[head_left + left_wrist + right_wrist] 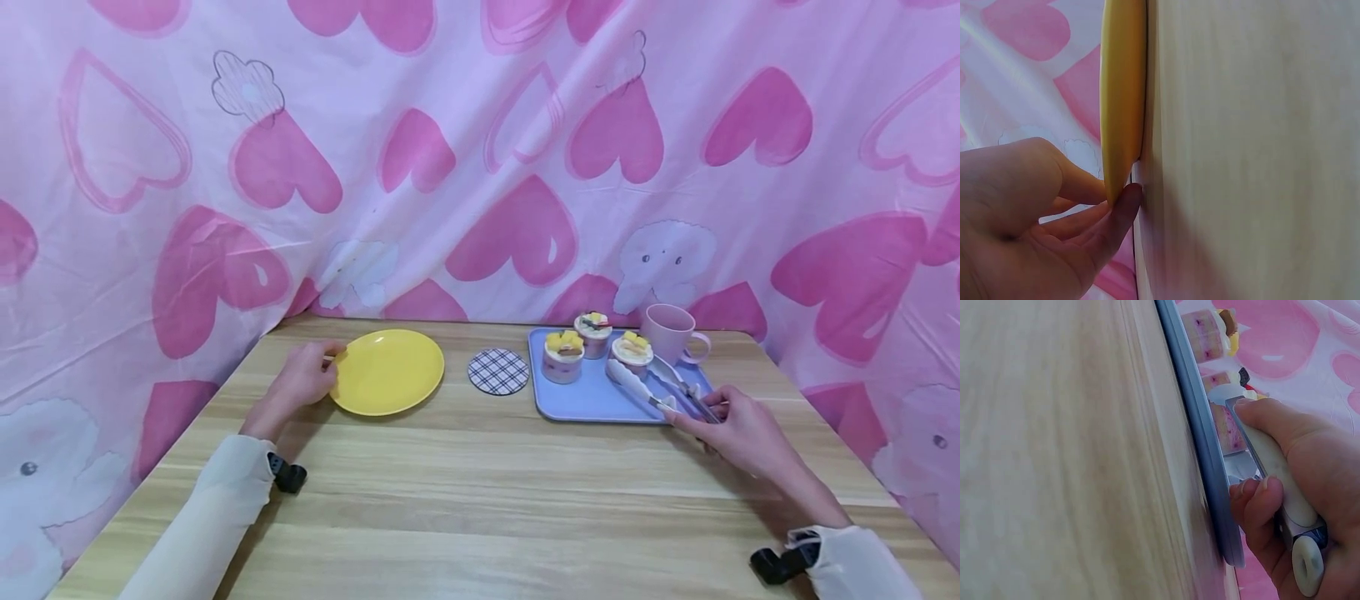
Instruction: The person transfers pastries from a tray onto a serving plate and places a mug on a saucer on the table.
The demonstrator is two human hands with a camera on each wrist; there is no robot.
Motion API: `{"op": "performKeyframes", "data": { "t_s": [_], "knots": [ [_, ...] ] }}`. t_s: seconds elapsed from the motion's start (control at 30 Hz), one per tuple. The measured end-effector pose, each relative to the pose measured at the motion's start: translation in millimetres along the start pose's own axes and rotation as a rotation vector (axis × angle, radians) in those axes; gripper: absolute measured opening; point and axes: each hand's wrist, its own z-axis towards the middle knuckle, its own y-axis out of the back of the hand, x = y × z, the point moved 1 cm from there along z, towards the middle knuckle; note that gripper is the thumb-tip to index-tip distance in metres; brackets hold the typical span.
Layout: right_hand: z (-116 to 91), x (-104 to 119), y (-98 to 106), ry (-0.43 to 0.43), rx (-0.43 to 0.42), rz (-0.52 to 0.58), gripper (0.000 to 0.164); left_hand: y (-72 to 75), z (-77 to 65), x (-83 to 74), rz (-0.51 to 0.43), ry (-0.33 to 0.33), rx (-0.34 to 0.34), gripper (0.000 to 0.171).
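My left hand (pixel 303 372) pinches the left rim of a yellow plate (pixel 387 372) on the table; in the left wrist view the thumb is on one face of the rim (pixel 1124 87) and fingertips on the other. My right hand (pixel 750 433) holds a pair of tongs (pixel 1272 462) with pale handles. The tong tips straddle the front right dessert cup (pixel 632 348), topped with cream and yellow fruit pieces; whether they press on it I cannot tell. That cup stands on a blue tray (pixel 592 408), beside two similar dessert cups (pixel 562 367).
A pink mug (pixel 667 332) stands at the tray's back right corner. Between plate and tray lies a round checked coaster (pixel 498 372). Behind the wooden table (pixel 450 517) hangs a pink heart-print curtain (pixel 517 233).
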Motion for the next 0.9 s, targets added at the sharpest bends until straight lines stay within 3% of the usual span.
{"op": "performKeyframes", "data": {
  "t_s": [0.4,0.67,0.9],
  "knots": [
    [-2.6,3.2,1.6,0.009,-0.005,0.033,0.085,0.8,-2.7,6.3,-0.033,-0.073,-0.046,0.044],
    [-3.5,15.5,6.1,0.061,-0.116,0.034,0.076,1.1,-3.3,9.2,-0.046,-0.053,-0.029,0.044],
    [-2.5,33.5,10.1,0.076,-0.154,0.057,0.076,1.1,-2.4,13.2,-0.101,-0.040,-0.010,0.044]
  ]
}}
